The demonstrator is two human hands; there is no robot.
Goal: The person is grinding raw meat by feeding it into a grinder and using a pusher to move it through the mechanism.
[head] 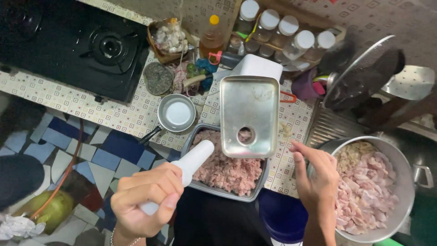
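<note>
Judging by the load, the grinding is partly done: the grey tray (196, 142) under the grinder, at the bench's front edge, holds a thick bed of pink minced meat (225, 171), while the big metal pot (407, 175) at the right end is nearly full of pale raw chunks (368, 187). The grinder's steel hopper (249, 105) lies almost bare, with a little meat showing down its feed hole (245, 135). The left hand (143, 198) has its fingers closed around a white plastic pusher (193, 161), tilted toward the hopper. The right hand (316, 175) hovers with loose, empty fingers between hopper and pot.
</note>
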